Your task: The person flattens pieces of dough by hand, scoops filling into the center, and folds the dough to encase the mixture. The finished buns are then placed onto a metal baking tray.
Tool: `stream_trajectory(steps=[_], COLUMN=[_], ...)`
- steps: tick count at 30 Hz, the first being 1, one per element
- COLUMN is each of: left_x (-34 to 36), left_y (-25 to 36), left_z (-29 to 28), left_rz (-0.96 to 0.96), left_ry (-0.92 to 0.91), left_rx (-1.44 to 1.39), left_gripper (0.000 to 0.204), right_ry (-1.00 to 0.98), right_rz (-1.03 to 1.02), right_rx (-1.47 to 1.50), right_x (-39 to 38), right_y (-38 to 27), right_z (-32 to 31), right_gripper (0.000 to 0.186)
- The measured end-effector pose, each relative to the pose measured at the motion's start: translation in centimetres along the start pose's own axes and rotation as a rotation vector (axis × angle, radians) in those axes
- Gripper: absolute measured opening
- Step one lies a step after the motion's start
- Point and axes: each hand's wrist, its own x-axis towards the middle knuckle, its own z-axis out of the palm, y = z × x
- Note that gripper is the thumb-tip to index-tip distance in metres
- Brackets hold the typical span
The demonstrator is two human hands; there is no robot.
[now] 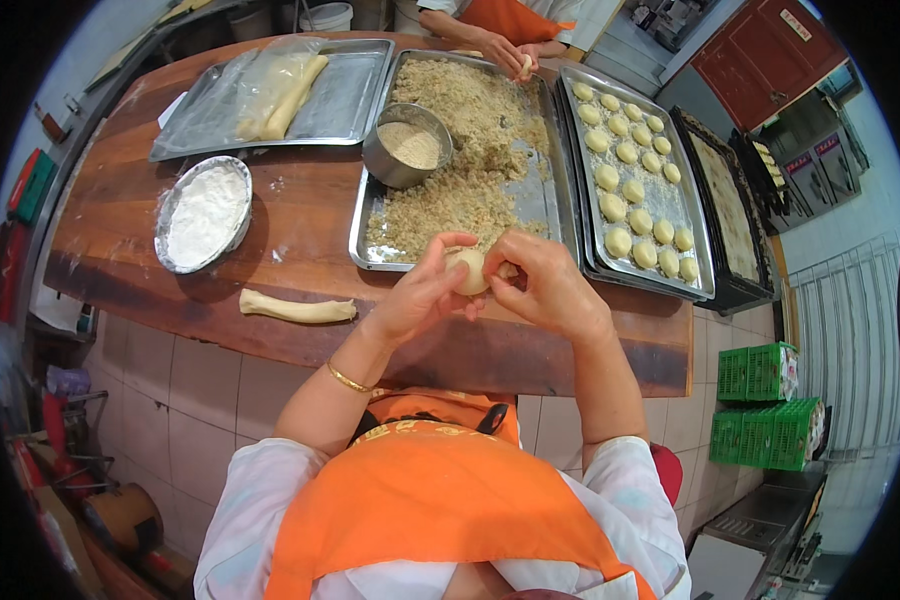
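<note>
Just in front of the filling tray's near edge, my left hand (432, 288) cups a round ball of pale dough (467, 271), its fingers curled around it. My right hand (548, 285) is closed beside the ball, thumb and fingertips pinching a small pale lump of dough (508, 271) against the ball's right side. Whether this lump is still joined to the ball I cannot tell. On the table to the left lies a short dough rope (296, 307). The large metal tray (370, 262) beyond my hands holds crumbly tan filling (450, 215).
A metal pot (395, 172) of crumbs stands in the filling. White flour fills a bowl (232, 235) at left, near a plastic-covered dough roll (295, 97) on another tray (355, 85). Right, a stacked tray (698, 245) carries several dough balls. Opposite, a co-worker's hands (510, 52) hold dough.
</note>
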Motion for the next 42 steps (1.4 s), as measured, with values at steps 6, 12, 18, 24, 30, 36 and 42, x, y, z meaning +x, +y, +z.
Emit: stream_trajectory(steps=[6,12,18,24,30,36,42], left_x=[0.8,-0.3,-1.2,-3.2,-3.6,0.3,3.7], left_y=[-0.8,-0.6,-3.0,-6.5,-6.4,-5.9,-6.3], left_z=[-1.3,-0.5,-3.1,-5.8,-6.2,-6.6,-4.6], left_rz=[0.084,0.112,0.186,0.220,0.094,-0.048,-0.074], left_ry=[0.016,0.006,-0.037,0.061,0.058,0.112,-0.149], left_rx=[0.347,0.611,0.963,1.150,1.202,0.944,1.430], left_gripper=[0.039,0.040,0.036,0.045,0.055,0.041,0.045], right_ry=[-0.010,-0.028,-0.046,0.363,0.259,0.405,0.592], right_rz=[-0.046,-0.039,-0.054,0.185,0.285,0.250,0.280], right_rx=[-0.046,-0.040,0.097,0.360,-0.104,-0.074,0.040], right_x=[-0.3,-0.8,-2.2,-6.9,-10.4,-9.8,-12.7], right_y=[0.3,0.7,2.6,6.8,7.1,7.9,9.1], right_z=[0.5,1.4,4.7,10.9,13.0,13.7,13.2], right_gripper=[0.014,0.015,0.017,0.018,0.040,0.037,0.014])
